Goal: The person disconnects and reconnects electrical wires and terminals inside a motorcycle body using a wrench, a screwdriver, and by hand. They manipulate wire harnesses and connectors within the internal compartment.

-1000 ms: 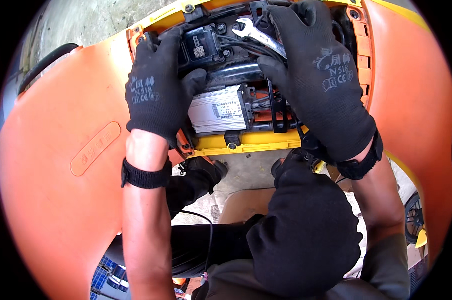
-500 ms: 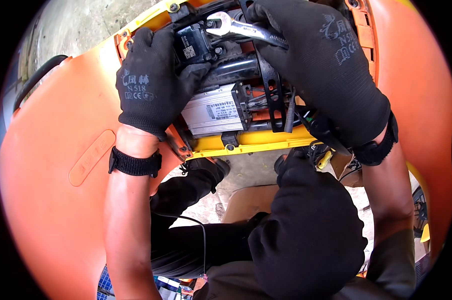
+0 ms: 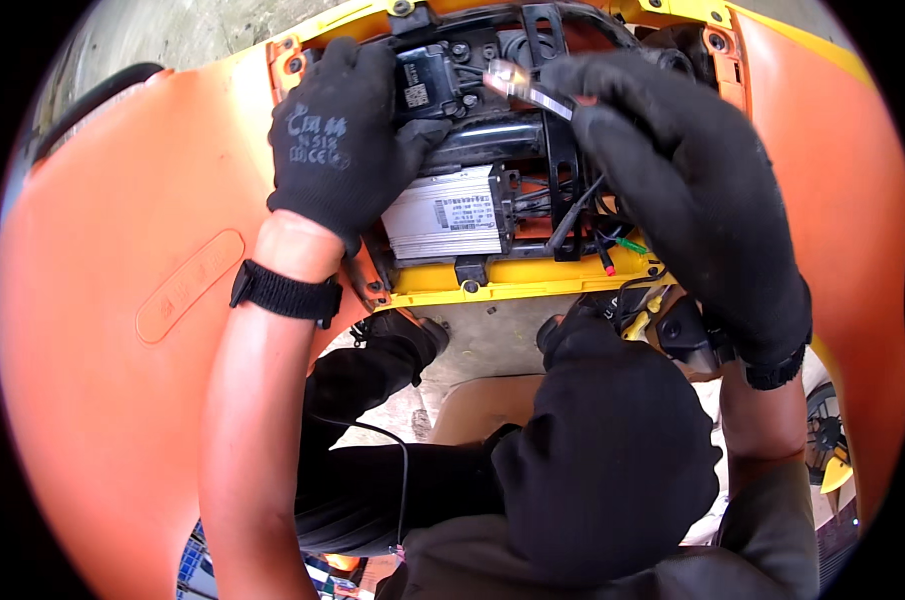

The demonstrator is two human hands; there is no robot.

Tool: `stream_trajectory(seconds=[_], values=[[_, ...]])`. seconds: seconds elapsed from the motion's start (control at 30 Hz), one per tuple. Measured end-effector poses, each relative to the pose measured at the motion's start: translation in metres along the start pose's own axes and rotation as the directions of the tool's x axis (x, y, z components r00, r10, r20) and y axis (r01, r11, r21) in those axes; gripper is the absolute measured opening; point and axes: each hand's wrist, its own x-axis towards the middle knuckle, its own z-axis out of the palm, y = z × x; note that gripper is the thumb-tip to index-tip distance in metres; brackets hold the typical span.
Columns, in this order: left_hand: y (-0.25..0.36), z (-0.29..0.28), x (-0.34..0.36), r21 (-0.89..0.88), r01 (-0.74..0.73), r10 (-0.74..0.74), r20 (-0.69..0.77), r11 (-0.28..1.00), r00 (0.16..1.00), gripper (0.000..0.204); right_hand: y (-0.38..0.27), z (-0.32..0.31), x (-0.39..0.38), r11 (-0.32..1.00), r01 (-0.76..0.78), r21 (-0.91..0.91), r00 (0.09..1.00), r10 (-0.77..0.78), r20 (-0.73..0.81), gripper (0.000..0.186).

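Note:
My left hand point(image 3: 338, 140), in a black knit glove, lies along the left side of a black box-shaped unit point(image 3: 430, 78). Its thumb bends below the unit's lower edge, while the fingertips are partly hidden. My right hand point(image 3: 673, 160), gloved alike, grips a metal wrench point(image 3: 533, 92) whose head, slightly blurred, points left near the bolts at the unit's right side. Both lie over the opening in an orange and yellow shell. Below the black unit sits a finned silver controller box point(image 3: 445, 215) with wires leaving its right end.
A black perforated bracket point(image 3: 563, 165) crosses the opening beside a black tube point(image 3: 488, 143). Loose wires with red and green ends point(image 3: 618, 258) hang at the lower right. Orange body panels point(image 3: 103, 390) curve along both sides. My dark-clothed legs are below the yellow edge point(image 3: 533, 285).
My right hand has turned and shifted slightly right and down, and the wrench now points more downward to the right at its handle. My left hand stays at the black unit; the view has shifted a little.

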Motion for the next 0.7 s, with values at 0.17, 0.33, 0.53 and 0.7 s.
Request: stream_trajectory(seconds=[0.17, 0.33, 0.53, 0.7], values=[[0.002, 0.001, -0.002, 0.026, 0.017, -0.017, -0.012, 1.0, 1.0, 0.05, -0.001, -0.009, -0.015, 0.948, -0.287, 0.135, 0.958, 0.281, 0.062, 0.031], [0.001, 0.01, -0.004, 0.062, 0.037, -0.035, -0.036, 0.997, 0.999, 0.052, -0.01, 0.0, -0.022, 0.995, -0.052, 0.084, 0.993, 0.06, -0.102, 0.024], [0.007, 0.019, -0.003, 0.065, 0.109, -0.11, 0.007, 0.992, 0.994, 0.052, -0.019, 0.004, -0.03, 0.992, -0.106, 0.064, 0.991, 0.1, 0.093, 0.022], [0.006, 0.014, -0.008, 0.044, 0.096, -0.096, 0.015, 0.994, 0.995, 0.042, -0.002, 0.036, -0.005, 0.954, 0.14, -0.266, 0.985, -0.107, 0.134, 0.021]])
